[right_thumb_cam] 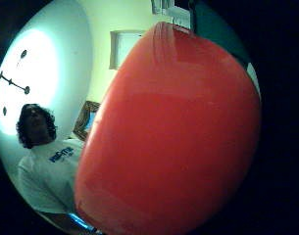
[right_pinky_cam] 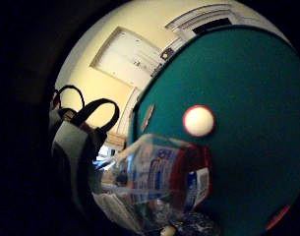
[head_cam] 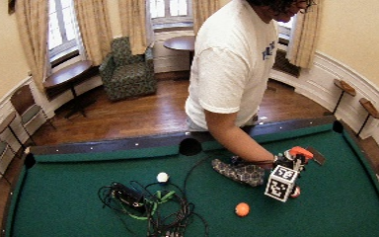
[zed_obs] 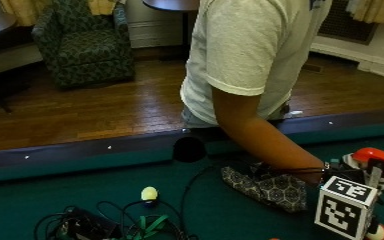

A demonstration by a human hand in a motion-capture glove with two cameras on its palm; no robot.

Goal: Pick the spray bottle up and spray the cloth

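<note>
My gloved right hand [zed_obs: 336,173] grips a spray bottle just to the right of the cloth, on the green felt. The bottle's orange trigger head [zed_obs: 377,159] sticks up above the hand and fills the thumb side palm view [right_thumb_cam: 173,137]. Its clear labelled body [right_pinky_cam: 159,182] lies close against the palm in the little finger side view. The cloth [zed_obs: 272,187], dark with a pale pattern, lies crumpled on the felt under my forearm. I cannot tell whether the bottle's base touches the table. In the wide view the hand [head_cam: 283,161] is at the table's right half.
A tangle of black and green cables [head_cam: 143,200] lies at the left front. Beside it rests a pale ball [head_cam: 163,177], and an orange ball [head_cam: 242,209] sits near the front. The dark cushion rail [zed_obs: 79,152] with a pocket [zed_obs: 189,149] runs along the far side.
</note>
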